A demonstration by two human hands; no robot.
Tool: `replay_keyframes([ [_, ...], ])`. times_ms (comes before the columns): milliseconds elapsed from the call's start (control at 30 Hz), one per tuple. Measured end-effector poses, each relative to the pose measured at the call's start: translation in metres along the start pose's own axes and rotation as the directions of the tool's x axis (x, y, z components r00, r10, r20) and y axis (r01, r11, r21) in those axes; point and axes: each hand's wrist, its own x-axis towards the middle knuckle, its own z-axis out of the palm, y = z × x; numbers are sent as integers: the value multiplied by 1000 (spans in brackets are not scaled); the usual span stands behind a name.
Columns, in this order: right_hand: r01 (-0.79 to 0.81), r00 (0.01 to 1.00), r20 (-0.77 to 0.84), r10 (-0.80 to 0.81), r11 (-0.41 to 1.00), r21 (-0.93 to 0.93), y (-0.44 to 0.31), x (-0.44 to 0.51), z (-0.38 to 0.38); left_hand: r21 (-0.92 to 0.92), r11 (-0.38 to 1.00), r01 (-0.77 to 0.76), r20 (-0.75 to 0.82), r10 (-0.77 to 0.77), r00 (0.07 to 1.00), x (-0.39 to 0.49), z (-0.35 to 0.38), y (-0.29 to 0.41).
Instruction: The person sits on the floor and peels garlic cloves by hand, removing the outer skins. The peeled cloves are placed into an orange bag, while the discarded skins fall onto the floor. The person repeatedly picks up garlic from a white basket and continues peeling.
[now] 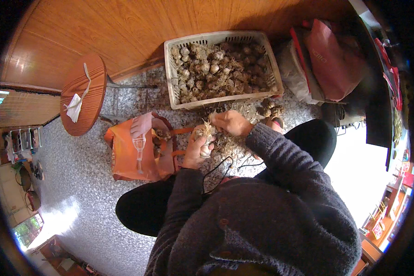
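Observation:
My left hand (194, 150) is closed around a few garlic bulbs (205, 150), their dry roots sticking up above the thumb. Beside it, my right hand (233, 122) is curled, with what looks like a scrap of dry garlic skin (213, 117) at its fingertips. Loose garlic skins and roots (229, 145) litter the floor under both hands. Beyond them stands a white plastic crate (224, 102) full of garlic bulbs (214, 69). An orange shopping bag (131, 151) is left of my left hand, its mouth facing my hands and some garlic (163, 134) inside.
A round wooden stool (84, 114) with a crumpled white strip (76, 107) on it stands at the left. Wood panelling (124, 31) rises behind the crate. Several loose bulbs (269, 109) lie by the crate's near right corner. Red bags (334, 62) stand at the right.

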Motion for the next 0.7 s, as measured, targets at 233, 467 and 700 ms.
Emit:
replay_keyframes([
  [233,-140,946,40,322,295,945,51,2,35,80,991,-109,21,108,994,4,6,-13],
  [467,-374,767,214,606,150,915,41,1,18,-173,985,-9,39,16,999,10,-16,-20],
  [700,46,990,-40,-135,580,-813,41,8,10,-197,966,165,148,-137,979,12,-25,-36],
])
